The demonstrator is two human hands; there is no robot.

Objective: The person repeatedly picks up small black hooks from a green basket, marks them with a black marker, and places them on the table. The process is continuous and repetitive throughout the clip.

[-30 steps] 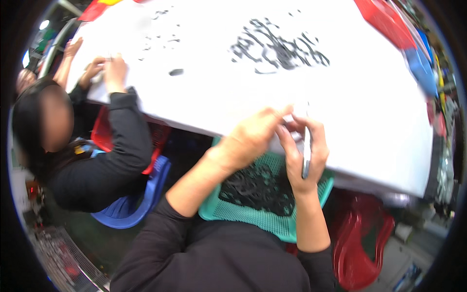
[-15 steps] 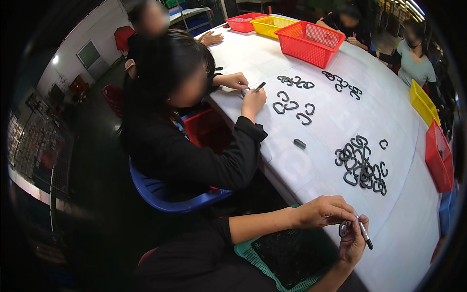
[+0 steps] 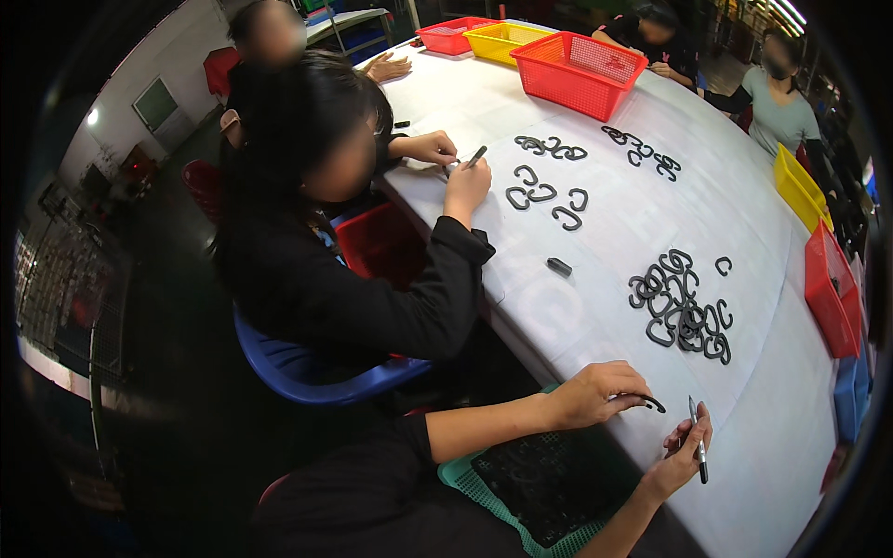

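Observation:
My left hand (image 3: 603, 394), at the table's near edge, pinches a black C-shaped piece (image 3: 656, 404) whose curved end sticks out past the fingertips. To its right, my right hand (image 3: 684, 454) is closed around a silver marker pen (image 3: 695, 430), held upright with its tip up. Something dark shows between that palm and its fingers, too hidden to make out. Beyond both hands lies a heap of black C-shaped pieces (image 3: 686, 316), with one loose C-shaped piece (image 3: 723, 266) off to the right. A black cap (image 3: 559, 267) rests on the white table left of the heap.
Below my forearms is a green basket (image 3: 459, 476) with dark contents. On my left, a co-worker (image 3: 372, 279) writes with a marker. Smaller groups of C-shaped pieces (image 3: 544, 193) lie farther off. Red baskets (image 3: 577, 79) and yellow baskets (image 3: 802, 189) line the table (image 3: 781, 437); other people sit beyond.
My hands have drawn apart. The C-shaped piece now shows in my left hand alone, and the marker has turned more upright in my right hand. The view has shifted slightly.

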